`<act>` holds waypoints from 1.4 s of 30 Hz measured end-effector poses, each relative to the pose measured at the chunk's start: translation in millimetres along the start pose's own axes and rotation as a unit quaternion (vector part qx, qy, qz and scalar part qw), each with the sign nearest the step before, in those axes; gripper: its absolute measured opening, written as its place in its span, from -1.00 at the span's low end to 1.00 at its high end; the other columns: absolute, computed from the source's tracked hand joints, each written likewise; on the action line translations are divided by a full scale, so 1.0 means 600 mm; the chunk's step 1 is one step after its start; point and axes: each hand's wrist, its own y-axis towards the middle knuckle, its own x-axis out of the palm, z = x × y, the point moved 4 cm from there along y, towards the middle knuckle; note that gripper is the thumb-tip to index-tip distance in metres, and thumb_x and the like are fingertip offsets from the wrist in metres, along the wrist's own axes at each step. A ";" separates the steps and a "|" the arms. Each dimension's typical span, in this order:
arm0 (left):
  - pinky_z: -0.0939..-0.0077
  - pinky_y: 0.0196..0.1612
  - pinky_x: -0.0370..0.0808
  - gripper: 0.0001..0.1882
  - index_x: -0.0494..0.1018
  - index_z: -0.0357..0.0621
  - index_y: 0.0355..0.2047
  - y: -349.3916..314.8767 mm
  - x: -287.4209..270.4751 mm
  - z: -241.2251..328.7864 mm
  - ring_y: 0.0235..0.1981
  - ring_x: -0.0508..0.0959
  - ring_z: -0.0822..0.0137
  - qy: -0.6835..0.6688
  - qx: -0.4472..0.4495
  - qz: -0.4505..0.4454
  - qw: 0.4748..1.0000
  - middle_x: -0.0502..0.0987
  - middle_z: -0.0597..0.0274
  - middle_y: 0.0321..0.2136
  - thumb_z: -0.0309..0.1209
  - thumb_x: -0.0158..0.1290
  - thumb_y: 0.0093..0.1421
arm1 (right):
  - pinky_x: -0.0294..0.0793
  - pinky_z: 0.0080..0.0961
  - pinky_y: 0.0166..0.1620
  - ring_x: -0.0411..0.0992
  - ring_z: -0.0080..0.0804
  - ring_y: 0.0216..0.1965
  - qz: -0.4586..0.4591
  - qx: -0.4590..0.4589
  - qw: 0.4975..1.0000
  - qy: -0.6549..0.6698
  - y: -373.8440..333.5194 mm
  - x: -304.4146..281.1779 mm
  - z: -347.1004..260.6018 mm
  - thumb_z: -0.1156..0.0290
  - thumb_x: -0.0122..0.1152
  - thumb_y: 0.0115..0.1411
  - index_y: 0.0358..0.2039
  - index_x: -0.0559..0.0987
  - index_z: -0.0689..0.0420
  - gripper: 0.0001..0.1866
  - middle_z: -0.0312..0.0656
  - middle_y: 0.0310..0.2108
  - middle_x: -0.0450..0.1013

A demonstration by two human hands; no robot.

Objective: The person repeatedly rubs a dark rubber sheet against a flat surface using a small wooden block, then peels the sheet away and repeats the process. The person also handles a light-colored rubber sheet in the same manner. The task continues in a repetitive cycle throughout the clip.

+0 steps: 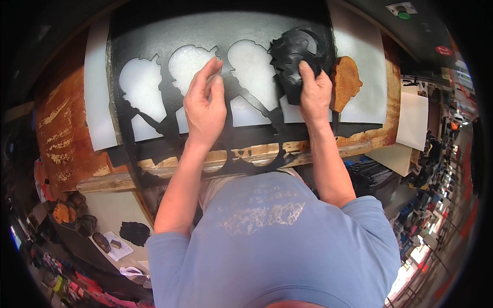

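Note:
A thin black sheet (138, 43) with several shaped holes lies across a white board (370, 105), and strips of it hang over the front edge. My right hand (315, 97) grips a loose stack of black cut pieces (295, 49) at the sheet's right side, thumb on top. Just right of that hand rests an orange-brown block (348, 82), shaped much like the holes. My left hand (205, 110) is over the middle of the sheet, fingers slightly bent and apart from the thumb, holding nothing. Its palm faces right.
A worn brown work surface (59, 123) extends under the board, with a rough wooden front edge (110, 181). A dark machine part with a green button (404, 15) is at the upper right. Lower left, a side table (110, 205) carries another black piece (134, 233). Black material (367, 177) is piled at right.

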 end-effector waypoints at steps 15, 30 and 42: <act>0.20 0.47 0.36 -0.22 0.10 -0.64 0.43 0.015 0.112 0.046 0.38 0.42 0.00 -0.299 -0.291 -0.102 0.903 0.36 -0.33 0.34 -0.23 0.12 0.50 | 0.58 -0.10 -0.17 0.60 0.11 -0.28 0.103 -0.190 0.871 -0.440 0.086 -0.094 -0.104 0.44 0.15 0.36 -0.09 0.64 0.32 -0.76 0.16 -0.26 0.62; 0.41 0.13 0.51 -0.63 0.52 -0.41 0.09 0.058 0.184 0.010 -0.02 0.56 0.33 -0.367 -0.336 -0.060 0.865 0.58 0.17 -0.11 -0.30 0.09 0.49 | 0.53 -0.04 0.08 0.51 0.21 -0.07 0.036 -0.253 0.787 -0.562 0.107 -0.018 -0.044 0.34 0.29 0.35 0.09 0.63 0.37 -0.59 0.24 -0.12 0.53; 0.50 -0.17 0.35 -0.66 0.37 0.08 -0.49 0.065 0.210 -0.021 -0.36 0.40 0.42 -0.545 -0.246 -0.111 0.794 0.36 0.46 -0.57 -0.24 0.07 0.48 | 0.51 0.00 0.15 0.49 0.30 0.00 0.021 -0.198 0.797 -0.570 0.110 -0.007 -0.049 0.12 0.26 0.40 0.13 0.61 0.36 -0.47 0.32 0.01 0.51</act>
